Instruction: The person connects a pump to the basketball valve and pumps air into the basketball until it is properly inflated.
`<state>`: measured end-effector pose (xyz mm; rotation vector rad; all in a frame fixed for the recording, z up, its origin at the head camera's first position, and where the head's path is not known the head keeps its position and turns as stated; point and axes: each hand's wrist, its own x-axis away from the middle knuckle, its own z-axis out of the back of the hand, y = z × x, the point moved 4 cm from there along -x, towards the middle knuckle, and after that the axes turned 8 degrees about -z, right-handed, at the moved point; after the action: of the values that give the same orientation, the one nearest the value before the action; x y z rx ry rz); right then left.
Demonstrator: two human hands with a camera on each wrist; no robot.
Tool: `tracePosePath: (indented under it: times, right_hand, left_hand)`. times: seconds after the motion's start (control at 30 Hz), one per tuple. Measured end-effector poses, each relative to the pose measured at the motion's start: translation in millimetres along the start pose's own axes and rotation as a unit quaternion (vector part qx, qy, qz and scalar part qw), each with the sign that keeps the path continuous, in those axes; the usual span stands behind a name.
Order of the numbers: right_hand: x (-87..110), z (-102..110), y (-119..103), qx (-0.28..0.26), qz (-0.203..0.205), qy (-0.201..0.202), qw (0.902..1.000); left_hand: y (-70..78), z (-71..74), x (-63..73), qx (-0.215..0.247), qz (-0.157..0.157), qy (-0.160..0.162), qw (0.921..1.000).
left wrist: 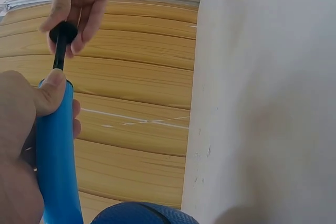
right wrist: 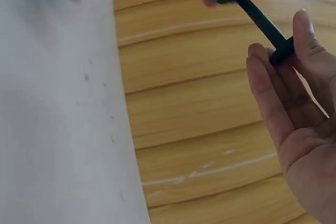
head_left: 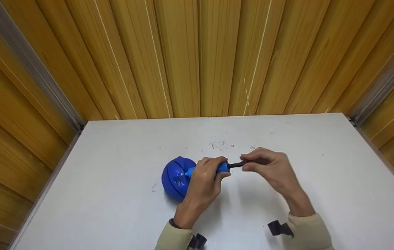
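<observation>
A blue ball [head_left: 173, 177] with dark seams sits on the white table, its upper side looking dented. My left hand [head_left: 202, 178] grips the light-blue barrel of a hand pump [left wrist: 56, 156], thumb near the barrel's end. The pump's narrow end meets the ball at its right side, partly covered by the left hand in the head view. Out of the other end runs a black plunger rod [right wrist: 260, 19], partly drawn out. My right hand [head_left: 275, 170] holds the black plunger handle [right wrist: 283, 51] between thumb and fingertips, and its palm shows in the right wrist view.
The white table [head_left: 113, 156] has dark scuff marks beyond the pump. Wood-patterned panels [head_left: 217, 59] rise behind it and at both sides, with grey metal strips in the corners. Black camera mounts [head_left: 280, 228] hang at both wrists.
</observation>
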<state>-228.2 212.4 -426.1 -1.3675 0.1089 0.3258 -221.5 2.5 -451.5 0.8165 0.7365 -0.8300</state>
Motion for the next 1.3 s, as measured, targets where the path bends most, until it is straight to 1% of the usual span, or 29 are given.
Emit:
tracePosePath:
  times: [0.07, 0.13, 0.23, 0.33, 0.4, 0.5, 0.53, 0.6, 0.63, 0.7, 0.87, 0.93, 1.0, 1.07, 1.13, 1.23, 1.3]
  right_hand:
    - [-2.1, -13, 4, -0.005, 0.000, -0.016, 0.9999]
    - [-2.7, -20, 6, -0.002, -0.004, -0.024, 0.9997]
    - [-1.5, -19, 4, 0.010, -0.004, -0.027, 0.9996]
    - [1.3, -5, -5, 0.037, 0.015, -0.025, 0.9989]
    - [4.7, 11, -13, 0.050, 0.035, -0.011, 0.9980]
    - [9.2, 35, -21, 0.036, 0.056, 0.014, 0.9977]
    - [9.9, 39, -22, 0.025, 0.059, 0.021, 0.9977]
    - [9.7, 41, -22, 0.010, 0.062, 0.031, 0.9975]
    - [8.5, 38, -21, 0.000, 0.062, 0.029, 0.9976]
    - [4.3, 25, -16, -0.014, 0.057, 0.018, 0.9981]
    - [-2.9, -15, 1, -0.015, 0.025, -0.018, 0.9994]
    - [-2.0, -22, 4, -0.009, 0.013, -0.019, 0.9997]
    - [0.1, -22, 4, -0.001, 0.011, -0.022, 0.9997]
    - [2.4, -16, -1, 0.014, 0.022, -0.024, 0.9994]
    - [5.0, -3, -9, 0.031, 0.040, -0.019, 0.9985]
    - [9.1, 21, -20, 0.035, 0.070, -0.001, 0.9969]
    - [10.8, 34, -24, 0.025, 0.075, 0.009, 0.9969]
  left_hand:
    - [0.5, 0.4, 0.8, -0.003, 0.000, -0.004, 1.0000]
    - [-0.4, 2.4, 1.2, -0.002, 0.002, -0.012, 0.9999]
    - [-2.7, 5.3, 1.5, 0.007, 0.006, -0.020, 0.9997]
    - [-4.6, 7.7, 0.6, 0.015, 0.008, -0.018, 0.9997]
    - [-5.4, 8.7, -0.6, 0.019, 0.011, -0.008, 0.9997]
    - [-5.5, 10.4, -3.1, 0.021, 0.016, 0.001, 0.9997]
    - [-5.2, 10.4, -3.8, 0.023, 0.017, 0.004, 0.9996]
    - [-3.8, 9.1, -5.5, 0.025, 0.015, 0.004, 0.9996]
    - [-3.0, 8.3, -6.1, 0.027, 0.013, 0.004, 0.9995]
    - [-2.0, 6.8, -6.4, 0.026, 0.011, 0.003, 0.9996]
    - [-2.0, 6.1, -2.8, 0.011, 0.007, -0.014, 0.9998]
    - [-2.3, 7.6, -1.4, 0.013, 0.009, -0.025, 0.9996]
    - [-2.6, 9.1, -0.8, 0.022, 0.013, -0.037, 0.9990]
    - [-2.8, 10.7, -1.4, 0.034, 0.017, -0.045, 0.9983]
    - [-3.6, 12.3, -2.4, 0.042, 0.022, -0.045, 0.9979]
    - [-5.3, 15.5, -3.7, 0.045, 0.033, -0.028, 0.9981]
    - [-5.8, 16.7, -4.3, 0.044, 0.037, -0.012, 0.9983]
